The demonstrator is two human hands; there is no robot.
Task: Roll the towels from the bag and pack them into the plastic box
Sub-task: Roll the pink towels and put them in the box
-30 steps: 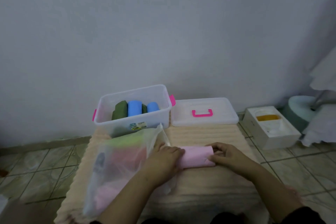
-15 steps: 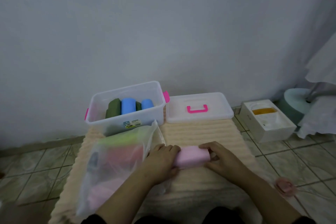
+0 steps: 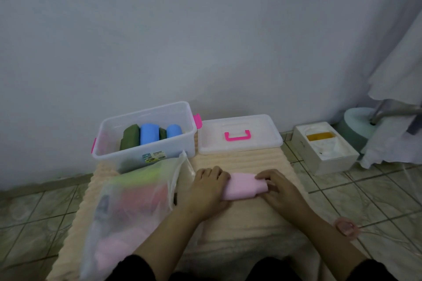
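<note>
A rolled pink towel [image 3: 244, 186] lies on the beige ribbed mat [image 3: 239, 162]. My left hand [image 3: 209, 189] grips its left end, fingers curled over the top. My right hand [image 3: 277, 187] holds its right end the same way. The clear plastic box [image 3: 109, 141] stands at the back left of the mat, open, with green [image 3: 130, 136] and blue [image 3: 149, 133] rolled towels inside. A translucent bag [image 3: 134, 203] with pink, red and green towels lies at the front left, beside my left forearm.
The box's clear lid [image 3: 239, 137] with a pink handle lies right of the box. A white open carton [image 3: 324, 150] sits on the tiled floor at the right, with a pale round base and white cloth behind it. A grey wall stands close behind.
Both hands have kept hold of the pink towel, which now looks shorter and thicker. The camera has tilted, so everything sits slightly higher and further left in view.
</note>
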